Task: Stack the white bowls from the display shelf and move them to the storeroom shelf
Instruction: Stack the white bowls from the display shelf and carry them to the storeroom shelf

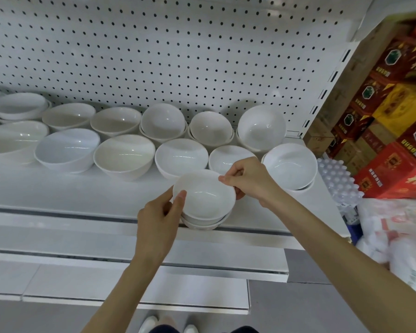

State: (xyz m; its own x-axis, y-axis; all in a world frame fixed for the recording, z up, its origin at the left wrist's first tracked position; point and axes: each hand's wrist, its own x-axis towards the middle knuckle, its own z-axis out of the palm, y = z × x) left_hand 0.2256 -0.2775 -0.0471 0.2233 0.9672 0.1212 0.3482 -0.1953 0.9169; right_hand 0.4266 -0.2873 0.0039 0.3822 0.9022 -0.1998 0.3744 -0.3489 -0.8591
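Your left hand [157,219] grips the bowl stack [203,198] mid-frame at the shelf [82,188] front, thumb on the rim. Your right hand [247,180] pinches the top rim. Red boxes [394,164] at right: print unreadable.

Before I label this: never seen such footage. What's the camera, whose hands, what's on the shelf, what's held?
One picture, from a wide-angle camera worn on a person's head, looking down at bare hands; no robot. The left hand and right hand each pinch the top rim of a stack of white bowls at the front edge of the display shelf. I cannot tell whether it rests or is lifted. Behind it, more white bowls sit in two rows, some nested, before a pegboard. Red and yellow cartons stand at the right.
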